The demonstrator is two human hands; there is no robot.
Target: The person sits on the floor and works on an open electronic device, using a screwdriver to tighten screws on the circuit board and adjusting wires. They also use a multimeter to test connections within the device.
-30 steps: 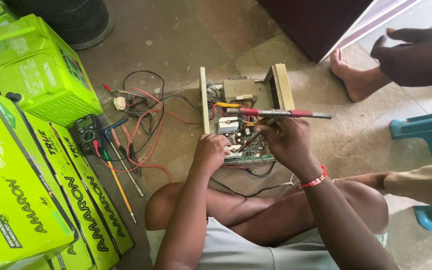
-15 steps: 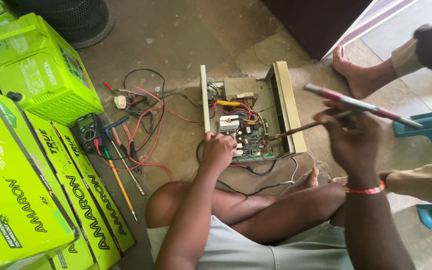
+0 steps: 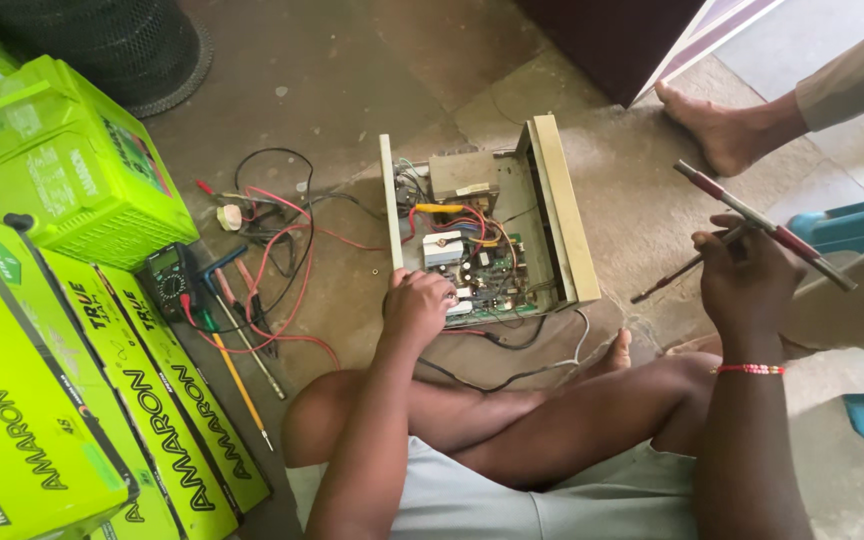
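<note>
1. My left hand rests curled, holding nothing, on the open inverter chassis on the floor.
2. My right hand grips two long tools, well right of the chassis, shafts slanting across.

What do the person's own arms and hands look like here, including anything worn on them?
Both arms are bare, with no sleeves or gloves. The left hand wears no rings or bands that can be seen. The right hand has a thin red beaded bracelet around the wrist. No watch or markings are visible on either arm.
</note>
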